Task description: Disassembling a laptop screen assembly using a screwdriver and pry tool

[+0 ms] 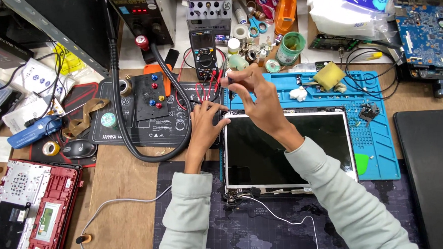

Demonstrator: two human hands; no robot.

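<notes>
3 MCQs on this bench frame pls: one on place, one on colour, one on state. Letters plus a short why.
1. Where does the laptop screen panel lie?
A. on the blue work mat
B. on the red laptop base
C. on the black closed laptop

2. What colour is the thin pick at the panel's right edge?
A. red
B. green
C. white

3. What is the left hand doing?
A. holding scissors
B. gripping the mouse
C. resting fingers on the panel's top-left corner

Answers:
1 A, blue mat shows around the panel's top and right sides.
2 B, a bright green piece sits on the mat there.
3 C, its fingertips lie at that corner while the right hand pinches something small above.
</notes>
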